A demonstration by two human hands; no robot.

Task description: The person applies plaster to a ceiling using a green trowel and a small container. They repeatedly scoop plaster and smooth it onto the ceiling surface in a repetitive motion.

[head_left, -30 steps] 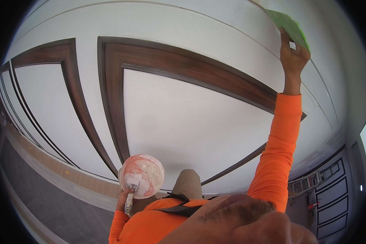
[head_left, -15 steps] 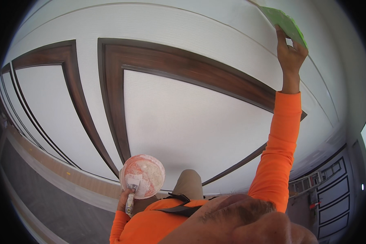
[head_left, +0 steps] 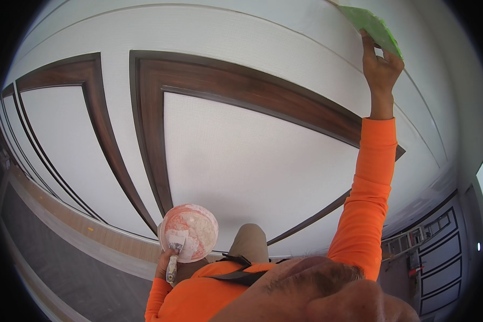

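My right hand (head_left: 382, 64) is raised high on the right, fingers closed on a green flat spreader (head_left: 373, 31). The spreader lies against the upper white wall (head_left: 241, 31), close to a thin groove line. Low in front of me, my left hand (head_left: 165, 260) grips the side of a round pinkish bowl (head_left: 173, 219) smeared with white paste. A putty knife (head_left: 172, 268) rests with its blade in the bowl, and its pale, stained handle sticks out over the left hand. Part of that hand is hidden by the bowl and handle.
Dark brown wood moulding (head_left: 150, 123) frames white panels across the wall. A grey patterned floor (head_left: 64, 257) lies at lower left. On the right, a ladder (head_left: 405, 244) stands near a panelled wall. My bent knee (head_left: 249, 239) is close to the wall beside the bowl.
My right hand and the green spreader have shifted slightly up and to the left along the wall. The left hand, bowl and putty knife stay in place.
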